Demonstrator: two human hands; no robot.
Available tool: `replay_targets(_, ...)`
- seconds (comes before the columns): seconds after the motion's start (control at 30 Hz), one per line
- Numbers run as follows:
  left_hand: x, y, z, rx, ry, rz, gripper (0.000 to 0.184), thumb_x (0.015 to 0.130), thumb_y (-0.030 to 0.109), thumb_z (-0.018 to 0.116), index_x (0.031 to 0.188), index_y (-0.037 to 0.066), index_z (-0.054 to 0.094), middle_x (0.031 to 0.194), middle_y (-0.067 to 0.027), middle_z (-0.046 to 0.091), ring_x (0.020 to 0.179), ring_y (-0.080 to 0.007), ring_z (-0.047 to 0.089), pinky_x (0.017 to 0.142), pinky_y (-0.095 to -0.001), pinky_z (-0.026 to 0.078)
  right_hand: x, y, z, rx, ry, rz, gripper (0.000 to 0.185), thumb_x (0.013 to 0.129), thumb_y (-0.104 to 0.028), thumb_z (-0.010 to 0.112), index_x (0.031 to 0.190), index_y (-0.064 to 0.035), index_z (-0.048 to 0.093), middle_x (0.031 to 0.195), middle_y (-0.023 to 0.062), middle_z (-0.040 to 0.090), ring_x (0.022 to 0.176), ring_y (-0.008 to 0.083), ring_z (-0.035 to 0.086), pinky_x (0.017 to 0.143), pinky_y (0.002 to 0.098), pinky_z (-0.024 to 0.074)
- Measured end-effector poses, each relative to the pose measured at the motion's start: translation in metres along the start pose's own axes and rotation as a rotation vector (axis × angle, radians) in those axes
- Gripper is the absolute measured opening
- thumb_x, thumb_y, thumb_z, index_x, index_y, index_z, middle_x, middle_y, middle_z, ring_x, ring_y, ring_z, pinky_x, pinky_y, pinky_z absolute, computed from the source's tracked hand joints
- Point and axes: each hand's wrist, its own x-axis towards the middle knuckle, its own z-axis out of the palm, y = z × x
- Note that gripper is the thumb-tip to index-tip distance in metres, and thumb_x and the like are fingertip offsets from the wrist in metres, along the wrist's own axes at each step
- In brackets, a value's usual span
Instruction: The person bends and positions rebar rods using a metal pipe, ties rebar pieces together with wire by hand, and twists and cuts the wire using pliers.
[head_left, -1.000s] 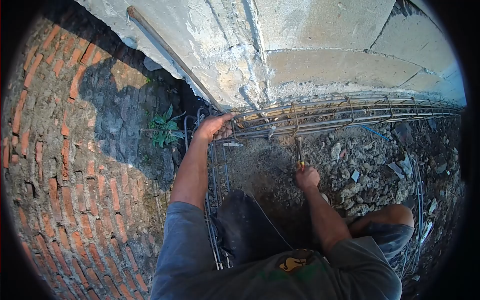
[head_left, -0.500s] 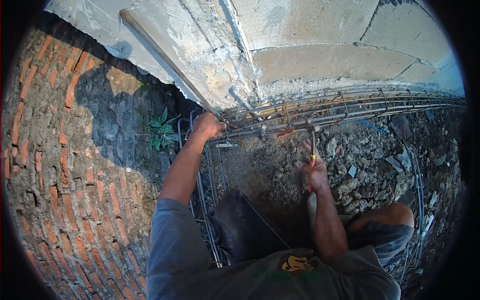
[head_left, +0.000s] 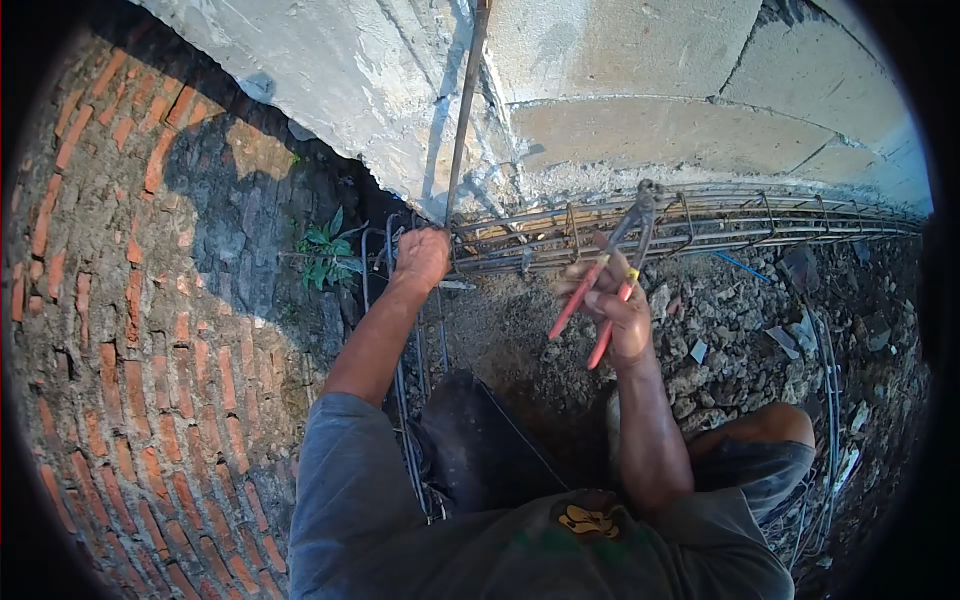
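Note:
Long pincers (head_left: 594, 306) with red handles are in my right hand (head_left: 617, 308), handles spread and jaws pointing up over the rebar cage. My left hand (head_left: 424, 256) is closed at the left end of the rebar cage (head_left: 600, 232). A long bar (head_left: 467, 110) rises from beside that hand and leans in front of the pale wall. What the left fingers wrap round is hidden under the hand. The cage of long rods with square ties lies along the foot of the wall.
A brick wall (head_left: 150, 380) fills the left side, with a small green plant (head_left: 327, 252) near the cage corner. The pale block wall (head_left: 660, 130) stands ahead. Rubble (head_left: 720, 340) and loose rods (head_left: 832, 400) lie at the right.
The long bar has swung from leaning left to nearly upright. My right hand has raised the pincers and turned, and their handles have opened. My left hand has closed into a fist at the cage end.

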Motion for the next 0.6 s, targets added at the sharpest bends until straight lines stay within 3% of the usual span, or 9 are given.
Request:
replay_targets(0.07,0.003,0.000,0.000,-0.013,-0.029,-0.068,0.023,0.070,0.016,0.066,0.090,0.005,0.069,0.086,-0.0179,0.067,0.086,-0.0324,0.065,0.079,-0.0403,0.051,-0.010,0.033,0.009,-0.148,-0.009,0.252,0.041,0.073,0.002,0.050,0.114,0.0038,0.050,0.101,0.0154,0.061,0.092,0.0253,0.062,0.081,0.0401,0.0503)
replay_targets(0.13,0.003,0.000,0.000,-0.025,-0.055,-0.146,0.024,0.071,0.018,0.066,0.092,0.007,0.069,0.087,-0.0168,0.067,0.087,-0.0318,0.065,0.079,-0.0402,0.050,-0.012,0.060,0.018,-0.196,-0.038,0.521,0.023,0.073,0.003,0.051,0.095,0.0018,0.054,0.094,0.0134,0.062,0.089,0.0239,0.062,0.077,0.0385,0.0508)
replay_targets(0.23,-0.001,0.002,0.001,-0.140,0.001,-0.314,0.022,0.074,0.023,0.067,0.091,0.010,0.070,0.092,-0.0158,0.067,0.093,-0.0310,0.064,0.082,-0.0390,0.049,0.009,0.102,0.025,0.058,-0.092,0.692,0.017,0.074,0.001,0.052,0.090,-0.0001,0.054,0.088,0.0122,0.061,0.080,0.0235,0.062,0.070,0.0366,0.0517)
replay_targets(0.3,-0.005,0.002,0.003,-0.289,0.052,-0.393,0.024,0.074,0.029,0.066,0.093,0.015,0.071,0.093,-0.0156,0.067,0.093,-0.0319,0.063,0.084,-0.0407,0.048,0.030,0.112,0.031,0.042,-0.142,0.784,0.014,0.073,0.000,0.053,0.088,-0.0005,0.054,0.084,0.0114,0.059,0.076,0.0233,0.061,0.066,0.0371,0.0516)
replay_targets(0.33,-0.005,-0.001,0.001,-0.382,-0.022,-0.441,0.028,0.075,0.032,0.065,0.097,0.016,0.071,0.095,-0.0156,0.067,0.093,-0.0309,0.063,0.085,-0.0390,0.048,0.042,0.114,0.034,0.019,-0.183,0.864,0.012,0.073,-0.001,0.054,0.085,-0.0010,0.054,0.080,0.0106,0.058,0.072,0.0231,0.060,0.063,0.0376,0.0515)
replay_targets(0.47,0.003,-0.009,-0.003,-0.417,-0.073,-0.581,0.028,0.075,0.033,0.064,0.094,0.014,0.071,0.095,-0.0159,0.067,0.093,-0.0312,0.063,0.085,-0.0375,0.048,0.076,0.113,0.045,-0.151,-0.230,0.949,0.006,0.072,-0.003,0.056,0.077,-0.0019,0.053,0.068,0.0091,0.052,0.056,0.0231,0.054,0.050,0.0394,0.0489)
replay_targets(0.53,0.010,-0.007,-0.007,-0.409,-0.165,-0.696,0.037,0.077,0.034,0.063,0.104,0.009,0.067,0.115,-0.0185,0.061,0.107,-0.0317,0.058,0.092,-0.0388,0.046,0.081,0.111,0.047,-0.120,-0.220,0.988,0.005,0.073,-0.004,0.056,0.077,-0.0021,0.053,0.067,0.0093,0.052,0.054,0.0236,0.054,0.048,0.0403,0.0483)
replay_targets(0.6,0.012,-0.013,0.000,-0.441,-0.219,-0.718,0.039,0.077,0.034,0.063,0.105,0.008,0.066,0.115,-0.0187,0.060,0.107,-0.0320,0.058,0.092,-0.0390,0.046,0.080,0.106,0.044,-0.094,-0.198,1.026,0.005,0.073,-0.005,0.055,0.077,-0.0023,0.053,0.066,0.0096,0.052,0.052,0.0241,0.054,0.046,0.0412,0.0476)
